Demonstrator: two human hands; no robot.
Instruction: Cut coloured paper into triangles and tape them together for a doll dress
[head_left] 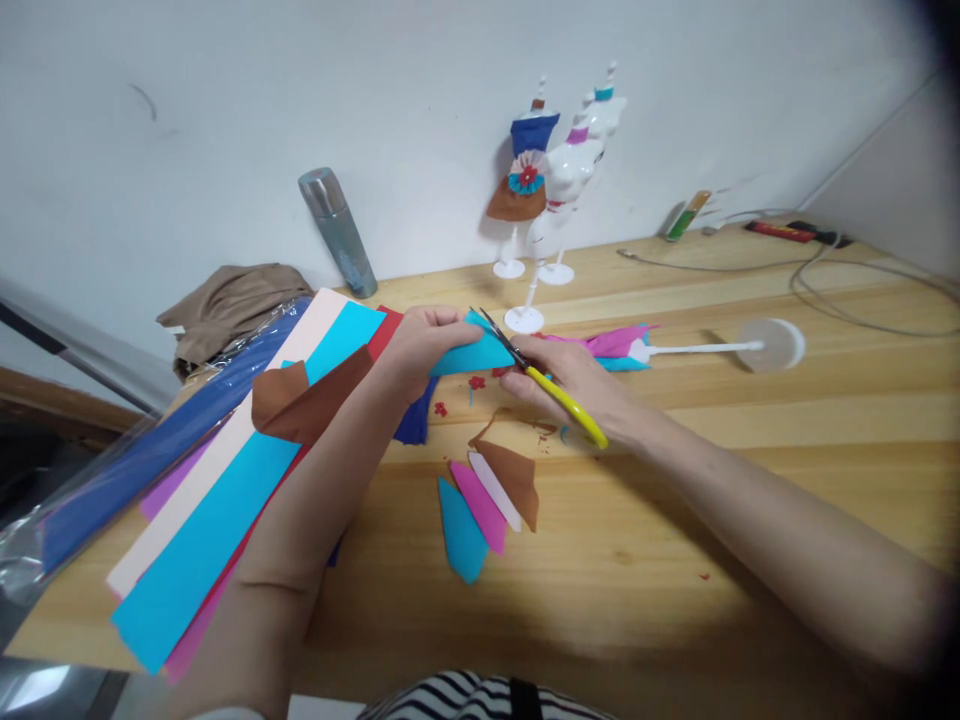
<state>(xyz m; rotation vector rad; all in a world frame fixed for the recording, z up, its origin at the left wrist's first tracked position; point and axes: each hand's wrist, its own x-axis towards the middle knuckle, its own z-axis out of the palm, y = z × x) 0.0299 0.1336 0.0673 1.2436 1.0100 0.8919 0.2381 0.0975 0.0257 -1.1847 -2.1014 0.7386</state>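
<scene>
Between the thumb and fingers of my left hand (420, 345) is a strip of light-blue crepe paper (480, 350). My right hand (566, 375) grips scissors (574, 405) with yellow handles, their dark blades lying against the strip's far edge. Below the hands, cut pieces lie side by side on the table: a blue piece (461, 535), a pink piece (480, 505), a pale strip (495, 490) and a brown piece (514, 480). Small red flower shapes (441, 409) lie near the left hand. Coloured paper sheets (217, 520) are stacked under my left forearm.
White mannequin figures (574, 170) stand against the wall, one dressed in blue and brown paper. Another stand (769, 345) lies on its side at right. A grey thermos (337, 235), brown cloth (232, 305), a green-and-orange tube (686, 217) and a cable (806, 265) are along the back.
</scene>
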